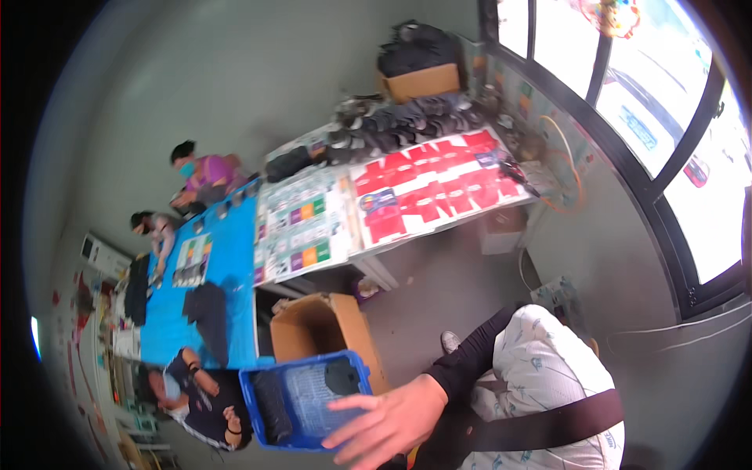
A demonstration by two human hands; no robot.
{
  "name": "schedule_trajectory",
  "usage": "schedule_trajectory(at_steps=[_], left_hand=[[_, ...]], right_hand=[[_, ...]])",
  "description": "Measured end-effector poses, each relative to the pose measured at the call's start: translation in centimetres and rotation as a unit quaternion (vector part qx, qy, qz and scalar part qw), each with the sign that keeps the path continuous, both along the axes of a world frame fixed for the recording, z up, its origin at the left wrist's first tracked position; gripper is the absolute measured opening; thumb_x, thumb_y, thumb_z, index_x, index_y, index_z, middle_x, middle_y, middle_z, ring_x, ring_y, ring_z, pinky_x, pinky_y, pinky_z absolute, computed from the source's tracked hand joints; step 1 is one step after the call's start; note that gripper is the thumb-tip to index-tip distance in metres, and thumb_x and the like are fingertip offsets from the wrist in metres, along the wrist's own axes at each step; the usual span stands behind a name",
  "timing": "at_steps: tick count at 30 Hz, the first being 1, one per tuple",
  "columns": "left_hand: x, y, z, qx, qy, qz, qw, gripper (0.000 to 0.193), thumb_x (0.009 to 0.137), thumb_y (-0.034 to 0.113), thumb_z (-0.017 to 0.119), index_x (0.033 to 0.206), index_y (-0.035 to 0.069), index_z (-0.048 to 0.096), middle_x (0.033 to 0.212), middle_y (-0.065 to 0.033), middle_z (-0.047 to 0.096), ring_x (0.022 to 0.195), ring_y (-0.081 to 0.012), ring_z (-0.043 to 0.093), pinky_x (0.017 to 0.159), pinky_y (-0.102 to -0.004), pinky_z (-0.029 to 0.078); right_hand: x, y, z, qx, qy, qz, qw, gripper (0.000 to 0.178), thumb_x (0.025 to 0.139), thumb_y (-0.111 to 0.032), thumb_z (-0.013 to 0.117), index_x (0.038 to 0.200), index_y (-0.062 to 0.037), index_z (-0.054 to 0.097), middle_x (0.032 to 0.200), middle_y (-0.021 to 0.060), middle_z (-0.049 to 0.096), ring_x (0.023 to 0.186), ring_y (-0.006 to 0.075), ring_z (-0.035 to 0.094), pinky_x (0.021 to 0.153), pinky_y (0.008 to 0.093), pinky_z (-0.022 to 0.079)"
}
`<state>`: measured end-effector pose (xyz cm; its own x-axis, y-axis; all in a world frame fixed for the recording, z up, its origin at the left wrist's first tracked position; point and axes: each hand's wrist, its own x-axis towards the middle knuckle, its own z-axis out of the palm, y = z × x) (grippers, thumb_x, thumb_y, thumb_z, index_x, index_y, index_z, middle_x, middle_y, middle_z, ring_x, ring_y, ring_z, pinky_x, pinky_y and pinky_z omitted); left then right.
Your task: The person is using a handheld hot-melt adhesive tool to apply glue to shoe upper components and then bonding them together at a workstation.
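Observation:
Spread fingers, slightly blurred, show on my right hand [399, 423], which comes from the right out of a black sleeve. It is open, over the near right corner of a blue plastic basket [307, 359]. Whether the fingertips touch the rim I cannot tell. Inside the basket, dark grey fabric pieces [272, 403] lie along the left side, and another dark piece [342, 377] is at the far right corner. My left hand is out of view.
An open cardboard box [364, 333] stands behind the basket. A person [207, 403] is close at its left; two others work beyond a blue-covered table [239, 301]. A table with red-and-white printed sheets [427, 184] and dark fabric pieces stands farther back, beside windows [627, 102].

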<state>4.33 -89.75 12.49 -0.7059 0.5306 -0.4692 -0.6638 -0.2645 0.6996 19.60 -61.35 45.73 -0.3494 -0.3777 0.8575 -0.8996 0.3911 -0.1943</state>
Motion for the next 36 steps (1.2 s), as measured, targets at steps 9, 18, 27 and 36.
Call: schedule_trajectory(at_steps=[9,18,27,36], left_hand=[[-6.5,30.6,2.5,-0.013,-0.039,-0.167,0.985,0.01,0.101,0.014,0.06,0.109,0.01,0.065,0.096,-0.0047,0.066,0.087,-0.0168,0.061,0.078,-0.0306,0.05],[-11.9,53.2,0.5,0.003,-0.01,-0.361,0.932,0.027,0.103,0.018,0.062,0.127,0.006,0.062,0.108,-0.0067,0.07,0.093,-0.0147,0.068,0.083,-0.0302,0.056],[-21.1,53.0,4.3,-0.15,0.095,-0.176,0.968,0.087,0.09,0.038,0.078,0.153,0.001,0.029,0.127,-0.0117,0.06,0.11,-0.0189,0.06,0.088,-0.0331,0.05],[-33.5,28.0,-4.4,-0.601,0.306,0.023,0.738,0.143,0.054,0.063,0.093,0.149,-0.018,0.023,0.149,-0.0369,0.041,0.142,-0.0424,0.043,0.117,-0.0415,0.038]], right_hand=[[1.7,26.8,-18.6,0.005,-0.452,-0.581,0.677,0.048,0.08,-0.027,0.073,0.119,-0.0021,0.061,0.122,0.0191,0.059,0.122,0.037,0.054,0.098,0.0488,0.05],[9.3,44.9,-23.2,-0.135,-0.442,-0.665,0.586,0.037,0.082,-0.014,0.074,0.112,0.005,0.061,0.102,0.0263,0.066,0.094,0.0477,0.062,0.083,0.0531,0.05],[3.6,51.8,-25.4,-0.479,-0.586,-0.399,0.517,0.049,0.092,-0.012,0.071,0.136,0.0015,0.053,0.128,0.0145,0.062,0.118,0.0231,0.06,0.096,0.0364,0.051],[-27.9,47.3,-21.5,-0.341,-0.674,-0.032,0.654,0.059,0.092,-0.018,0.073,0.143,-0.0009,0.048,0.132,0.0151,0.058,0.127,0.0238,0.055,0.103,0.0377,0.049]])
